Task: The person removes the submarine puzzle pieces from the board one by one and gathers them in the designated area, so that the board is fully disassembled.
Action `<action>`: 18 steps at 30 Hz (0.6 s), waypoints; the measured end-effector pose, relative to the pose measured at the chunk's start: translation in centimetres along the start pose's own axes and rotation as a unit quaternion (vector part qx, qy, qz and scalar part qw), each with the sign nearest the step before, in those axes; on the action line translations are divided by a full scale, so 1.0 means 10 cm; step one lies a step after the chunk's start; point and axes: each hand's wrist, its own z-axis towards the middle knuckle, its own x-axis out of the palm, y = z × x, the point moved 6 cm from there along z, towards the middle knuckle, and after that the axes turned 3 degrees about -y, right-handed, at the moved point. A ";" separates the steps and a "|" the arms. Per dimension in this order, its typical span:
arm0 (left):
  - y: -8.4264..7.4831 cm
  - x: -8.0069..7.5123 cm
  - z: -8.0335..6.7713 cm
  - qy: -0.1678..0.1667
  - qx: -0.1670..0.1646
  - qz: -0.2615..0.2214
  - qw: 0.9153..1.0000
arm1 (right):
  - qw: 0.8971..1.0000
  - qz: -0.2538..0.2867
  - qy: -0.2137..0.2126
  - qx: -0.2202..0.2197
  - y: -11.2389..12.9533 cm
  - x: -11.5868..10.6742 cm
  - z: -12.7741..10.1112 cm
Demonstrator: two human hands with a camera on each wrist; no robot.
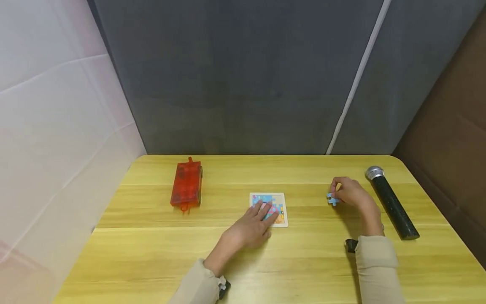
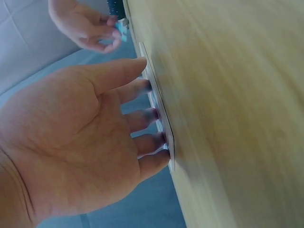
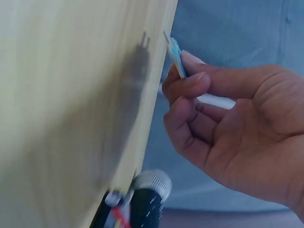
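On the wooden table (image 1: 159, 253), the small puzzle board (image 1: 282, 197) lies flat near the middle, and I take it as the landmark. The left hand (image 1: 248, 230) rests on the board with straight fingers (image 2: 142, 88) pressing its surface; it grips nothing. To the right of the board, well apart from it, the right hand (image 1: 351, 193) pinches a blue puzzle piece (image 1: 333, 199) between thumb and fingers, the piece just above the table. Further right of the board lies a black microphone (image 1: 392, 204), near the right hand. To the left of the board, well apart, lies a red translucent case (image 1: 186, 184)
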 end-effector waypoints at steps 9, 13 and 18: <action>-0.01 0.00 -0.01 0.000 -0.002 0.000 1.000 | 0.998 -0.035 -0.012 0.049 -0.28 -0.05 -0.02; -0.01 0.00 0.01 0.000 -0.003 -0.004 1.000 | 0.996 -0.041 -0.021 0.078 -0.29 -0.06 -0.02; -0.02 -0.01 0.01 0.005 -0.007 -0.004 1.000 | 0.993 -0.054 -0.022 0.102 -0.37 -0.05 0.01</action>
